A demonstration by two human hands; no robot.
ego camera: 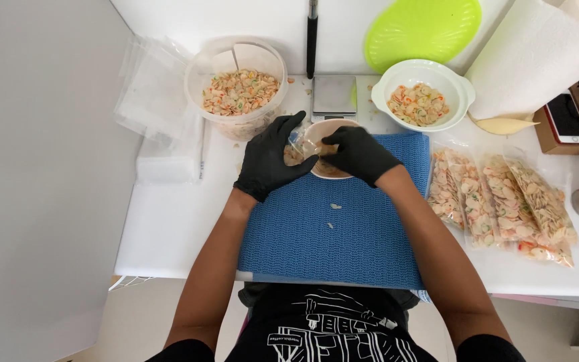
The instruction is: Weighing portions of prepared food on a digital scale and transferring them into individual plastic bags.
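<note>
Both my hands wear black gloves and meet over a small white bowl [333, 173] on a blue mat [330, 234]. My left hand [271, 158] holds a small clear plastic bag [296, 144] with coloured shell pasta in it, next to the bowl's left rim. My right hand [358, 153] rests on the bowl, fingers curled over its rim towards the bag's mouth. Two loose pasta pieces [335, 206] lie on the mat below the bowl.
A clear tub of pasta [236, 84] stands at back left, a white bowl of pasta [422, 94] at back right, a small scale [334, 95] between them. Several filled bags [500, 204] lie at right. Empty bags [155, 90], paper towel roll [537, 57], phone [565, 117], green lid [422, 30].
</note>
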